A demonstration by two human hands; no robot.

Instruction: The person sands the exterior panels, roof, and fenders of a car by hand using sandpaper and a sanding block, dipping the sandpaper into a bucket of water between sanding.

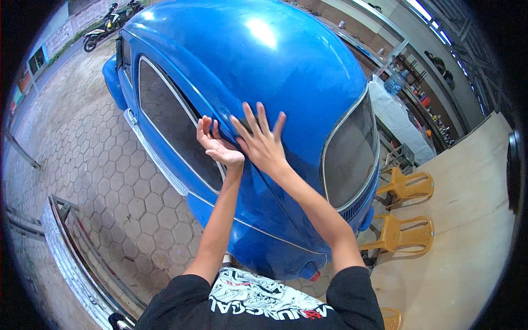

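Note:
A rounded blue car [286, 66] fills the middle of the view, its roof glossy under a bright reflection. My right hand [263, 138] is over the roof's left rear part, palm down with fingers spread; it seems to rest on the paint. Close to its left, my left hand [221, 146] is turned palm up by the roof edge above the side window [170, 104], fingers loosely bent and nothing in them. Whether the left hand touches the car I cannot tell. The rear window [352, 148] curves away to the right of my hands.
Hexagonal paving [132, 192] runs along the car's left side, with a metal frame [82, 258] at lower left. Yellow plastic chairs [404, 234] stand at right. Behind them, a cluttered shelf [429, 104] holds bottles and a blue water jug [395, 82]. A motorcycle [102, 33] is parked far left.

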